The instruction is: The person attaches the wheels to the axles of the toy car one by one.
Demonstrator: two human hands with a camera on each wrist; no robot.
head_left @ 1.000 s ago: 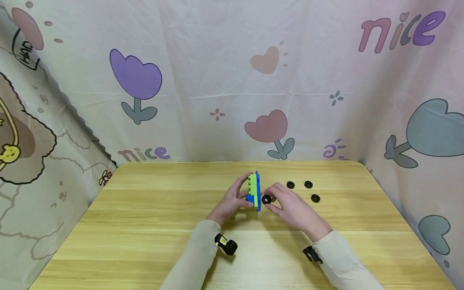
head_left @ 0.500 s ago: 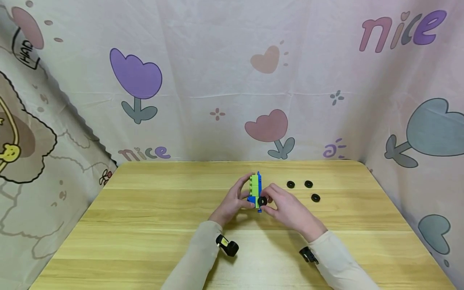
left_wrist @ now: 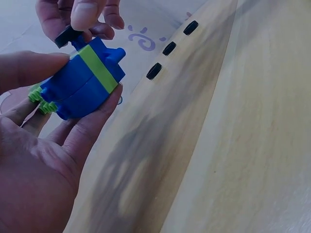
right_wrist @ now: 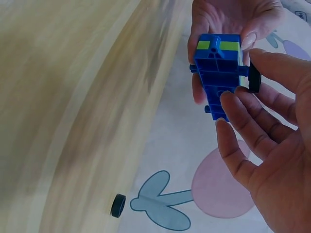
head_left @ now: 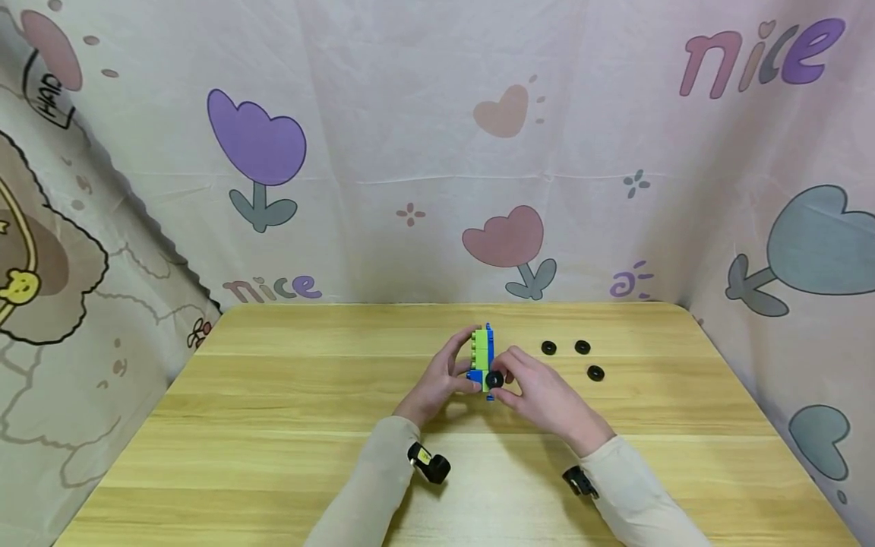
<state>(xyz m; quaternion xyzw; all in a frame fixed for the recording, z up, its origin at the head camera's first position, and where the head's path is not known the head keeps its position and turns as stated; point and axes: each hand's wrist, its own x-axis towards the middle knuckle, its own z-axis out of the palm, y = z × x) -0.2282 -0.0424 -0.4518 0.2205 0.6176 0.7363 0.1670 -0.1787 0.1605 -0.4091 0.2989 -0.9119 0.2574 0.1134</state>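
My left hand [head_left: 435, 382] grips a toy block car [head_left: 481, 351] of green and blue bricks on a blue base, thumb on one side and fingers on the other. The car is turned on its side, its studs facing left in the head view. In the right wrist view the hollow underside of the blue base [right_wrist: 216, 73] shows, with short axle pegs at its sides. Between thumb and finger my right hand [head_left: 547, 387] pinches a black wheel [right_wrist: 254, 78], set against the end of one axle peg. From the left wrist the wheel [left_wrist: 67, 36] is partly covered by the right thumb.
Three more black wheels lie flat on the wooden table [head_left: 273, 395] right of the hands: one nearer [head_left: 595, 373] and two behind, a left wheel [head_left: 549, 348] and a right wheel [head_left: 582, 347]. A patterned cloth [head_left: 383, 251] hangs behind the table's far edge.
My right hand has moved left, bringing the wheel from beside the car onto the axle peg. The car has shifted and turned slightly. Over the last half second the hands barely move.
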